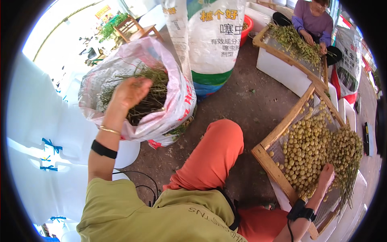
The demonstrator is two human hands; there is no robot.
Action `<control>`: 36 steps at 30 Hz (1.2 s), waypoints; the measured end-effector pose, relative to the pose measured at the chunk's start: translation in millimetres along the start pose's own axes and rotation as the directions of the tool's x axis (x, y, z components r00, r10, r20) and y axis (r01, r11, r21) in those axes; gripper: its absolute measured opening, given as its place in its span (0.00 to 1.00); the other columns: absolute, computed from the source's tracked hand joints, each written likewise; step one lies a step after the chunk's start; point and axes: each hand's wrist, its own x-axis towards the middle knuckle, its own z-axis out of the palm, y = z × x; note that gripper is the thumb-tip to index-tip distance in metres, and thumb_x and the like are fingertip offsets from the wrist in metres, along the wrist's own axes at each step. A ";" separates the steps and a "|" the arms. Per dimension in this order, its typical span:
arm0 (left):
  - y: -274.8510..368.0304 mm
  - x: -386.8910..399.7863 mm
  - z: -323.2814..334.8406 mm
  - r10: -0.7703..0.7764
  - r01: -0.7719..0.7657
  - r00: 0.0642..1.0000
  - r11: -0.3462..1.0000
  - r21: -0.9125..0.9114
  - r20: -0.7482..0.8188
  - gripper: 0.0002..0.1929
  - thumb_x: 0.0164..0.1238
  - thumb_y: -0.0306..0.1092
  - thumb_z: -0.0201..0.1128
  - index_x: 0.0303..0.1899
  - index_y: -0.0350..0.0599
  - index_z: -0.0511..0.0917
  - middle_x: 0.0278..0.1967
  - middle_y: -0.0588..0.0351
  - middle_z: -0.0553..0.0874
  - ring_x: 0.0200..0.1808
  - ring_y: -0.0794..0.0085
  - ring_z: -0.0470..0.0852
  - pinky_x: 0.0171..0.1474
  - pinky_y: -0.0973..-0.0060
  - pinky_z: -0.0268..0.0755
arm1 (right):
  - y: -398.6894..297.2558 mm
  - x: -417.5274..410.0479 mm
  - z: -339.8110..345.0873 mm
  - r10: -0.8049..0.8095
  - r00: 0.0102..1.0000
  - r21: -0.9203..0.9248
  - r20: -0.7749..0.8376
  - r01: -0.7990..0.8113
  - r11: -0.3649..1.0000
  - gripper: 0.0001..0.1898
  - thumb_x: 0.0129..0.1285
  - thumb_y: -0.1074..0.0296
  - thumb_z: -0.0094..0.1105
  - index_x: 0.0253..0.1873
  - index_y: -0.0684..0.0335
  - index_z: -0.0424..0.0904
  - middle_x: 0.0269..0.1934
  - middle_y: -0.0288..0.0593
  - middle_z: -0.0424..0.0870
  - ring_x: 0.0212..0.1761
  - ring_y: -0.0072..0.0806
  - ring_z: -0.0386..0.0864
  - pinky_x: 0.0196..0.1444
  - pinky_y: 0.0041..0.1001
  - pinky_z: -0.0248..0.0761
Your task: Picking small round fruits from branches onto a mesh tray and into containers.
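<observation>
My left hand (131, 92) is over the mouth of a woven plastic sack (151, 127), slightly blurred, its fingers loosely spread. Beneath it, bare stems and twigs (151, 104) fill the sack; no held thing shows in that hand. On the right, my right hand (327, 177) rests at the edge between loose round yellowish fruits (305, 148) and a heap of fruit still on its stems (344, 148). Its fingers are curled, and what lies inside them is hidden. Both heaps are on a wood-framed mesh screen (278, 133).
A second wooden-framed screen (290, 62) holds fruiting stems, with another person (313, 24) working at it. Foam boxes (273, 68) support the screens. A tall printed sack (214, 45), a red basin (247, 27) and a wooden chair (137, 28) stand ahead. A black cable (151, 178) runs beside me.
</observation>
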 end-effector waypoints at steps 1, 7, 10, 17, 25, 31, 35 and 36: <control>-14.4 1.0 28.1 -0.076 0.078 0.997 0.992 0.095 -0.030 0.24 0.71 0.45 0.40 0.53 0.30 0.64 0.47 0.39 0.77 0.45 0.55 0.80 0.47 0.63 0.73 | 5.7 1.2 -4.3 0.028 0.999 -0.064 0.028 -0.026 0.998 0.09 0.63 0.68 0.48 0.30 0.65 0.64 0.21 0.48 0.66 0.22 0.37 0.61 0.28 0.32 0.61; 17.7 8.3 62.0 0.061 0.097 0.990 0.338 0.936 -0.125 0.38 0.55 0.70 0.50 0.37 0.32 0.73 0.16 0.54 0.74 0.13 0.69 0.74 0.15 0.75 0.66 | 41.7 -5.2 -27.4 -0.013 0.970 0.222 -0.242 0.069 0.973 0.03 0.59 0.74 0.50 0.32 0.63 0.67 0.27 0.47 0.70 0.27 0.36 0.65 0.33 0.30 0.65; 42.3 6.3 14.0 0.041 0.325 0.940 0.188 0.927 -0.338 0.33 0.59 0.68 0.46 0.31 0.41 0.77 0.20 0.51 0.78 0.13 0.71 0.72 0.19 0.79 0.67 | 11.7 -5.8 -39.9 0.087 0.953 0.334 -0.289 0.015 0.943 0.03 0.59 0.74 0.50 0.39 0.63 0.70 0.31 0.47 0.75 0.32 0.35 0.71 0.38 0.31 0.67; 65.3 19.2 -16.8 0.462 0.239 0.886 -0.396 0.887 -0.033 0.26 0.63 0.59 0.47 0.41 0.42 0.74 0.28 0.48 0.79 0.22 0.70 0.76 0.26 0.76 0.69 | -1.7 4.0 -76.0 0.387 0.913 0.489 -0.129 -0.281 0.826 0.06 0.60 0.70 0.52 0.41 0.64 0.72 0.35 0.50 0.80 0.37 0.39 0.78 0.40 0.35 0.69; -52.4 -82.9 225.0 0.507 -0.708 0.658 0.167 0.686 0.556 0.29 0.66 0.57 0.46 0.63 0.53 0.63 0.52 0.48 0.74 0.38 0.70 0.80 0.42 0.78 0.68 | -58.7 -18.8 -102.8 0.102 0.924 0.623 -0.370 0.166 0.764 0.06 0.56 0.77 0.55 0.38 0.64 0.68 0.25 0.50 0.79 0.27 0.39 0.79 0.27 0.33 0.72; -253.2 -141.3 389.4 -0.398 -0.451 0.347 0.723 0.523 0.849 0.22 0.66 0.38 0.54 0.60 0.43 0.63 0.45 0.51 0.78 0.37 0.69 0.83 0.37 0.78 0.75 | -128.0 -45.8 -129.9 -0.013 0.919 0.728 -0.393 0.320 0.606 0.05 0.57 0.75 0.54 0.36 0.64 0.67 0.25 0.52 0.75 0.27 0.49 0.77 0.27 0.37 0.69; -298.7 -157.9 417.0 -0.519 0.057 0.114 0.855 0.516 0.847 0.16 0.65 0.36 0.55 0.51 0.40 0.68 0.39 0.53 0.81 0.35 0.66 0.84 0.37 0.72 0.79 | -98.2 -53.0 -144.9 0.020 0.925 0.585 -0.381 0.224 0.780 0.05 0.59 0.70 0.52 0.36 0.63 0.67 0.27 0.50 0.75 0.29 0.48 0.76 0.28 0.38 0.69; -302.8 -154.0 416.9 -0.548 0.111 0.107 0.836 0.538 0.829 0.14 0.65 0.35 0.55 0.49 0.40 0.69 0.37 0.53 0.82 0.34 0.66 0.84 0.37 0.71 0.79 | -96.5 -56.6 -141.9 0.009 0.924 0.566 -0.383 0.227 0.793 0.05 0.59 0.70 0.52 0.36 0.63 0.67 0.28 0.50 0.75 0.29 0.48 0.76 0.29 0.38 0.69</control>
